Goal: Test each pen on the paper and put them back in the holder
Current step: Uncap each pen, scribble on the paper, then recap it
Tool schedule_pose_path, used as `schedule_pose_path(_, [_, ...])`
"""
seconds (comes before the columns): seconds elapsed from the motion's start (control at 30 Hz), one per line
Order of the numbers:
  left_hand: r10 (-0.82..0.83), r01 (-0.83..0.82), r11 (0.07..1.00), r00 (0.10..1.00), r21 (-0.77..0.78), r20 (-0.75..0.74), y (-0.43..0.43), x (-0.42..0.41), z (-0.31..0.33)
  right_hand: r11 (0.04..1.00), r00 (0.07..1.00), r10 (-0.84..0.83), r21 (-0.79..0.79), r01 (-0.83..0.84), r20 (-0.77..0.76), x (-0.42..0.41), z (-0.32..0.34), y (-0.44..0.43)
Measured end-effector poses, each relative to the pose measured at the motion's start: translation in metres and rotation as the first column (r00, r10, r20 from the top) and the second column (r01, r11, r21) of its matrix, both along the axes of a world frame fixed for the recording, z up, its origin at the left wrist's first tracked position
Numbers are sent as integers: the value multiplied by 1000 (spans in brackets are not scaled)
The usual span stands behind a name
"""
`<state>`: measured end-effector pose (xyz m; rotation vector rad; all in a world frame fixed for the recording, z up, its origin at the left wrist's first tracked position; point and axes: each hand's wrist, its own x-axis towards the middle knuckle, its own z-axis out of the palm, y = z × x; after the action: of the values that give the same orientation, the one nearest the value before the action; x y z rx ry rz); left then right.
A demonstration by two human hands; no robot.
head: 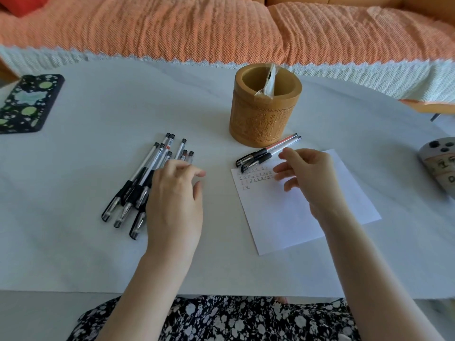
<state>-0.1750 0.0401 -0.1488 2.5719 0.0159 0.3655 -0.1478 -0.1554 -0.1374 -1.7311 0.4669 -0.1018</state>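
Head view: nothing is held in either grip. The left hand is loosely curled over the pen pile; the right hand is spread above the paper. Beside the holder, in which a plastic-wrapped item is kept, two pens are laid on the desk.

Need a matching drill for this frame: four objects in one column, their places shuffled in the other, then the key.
Things:
1. pen holder
2. pile of pens
3. pair of pens
4. patterned case

Places:
A. far left edge of the table
B. lying at the far left corner of the paper
C. partly hidden by the left hand
D. standing upright beyond the paper

Pairs: 1-D, 2-C, 3-B, 4-A
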Motion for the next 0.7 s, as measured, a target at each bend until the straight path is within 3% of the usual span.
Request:
schedule_pose_path(0.23, [-34,33,998,999,-56,-18,-2,4,-1,992,991,129,-1,-129,38,-5,3,7])
schedule_pose_path(0.33, [-90,103,973,993,-208,73,-6,5,4,976,976,202,65,-207,75,-8,5,14])
schedule_pose_path(0.43, [-206,266,878,960,-398,187,-14,-1,14,935,942,323,121,-333,93,-10,5,21])
schedule_pose_path(0.5, [-261,318,810,948,-493,183,-19,-4,16,916,919,377,104,-388,114,-11,5,25])
schedule_pose_path(0.6, [-267,283,754,957,-593,117,-22,-6,13,921,922,342,131,-367,182,-12,7,27])
schedule_pose_path(0.7, [-272,262,797,960,-544,64,-20,-5,7,938,948,210,224,-265,240,-10,8,21])
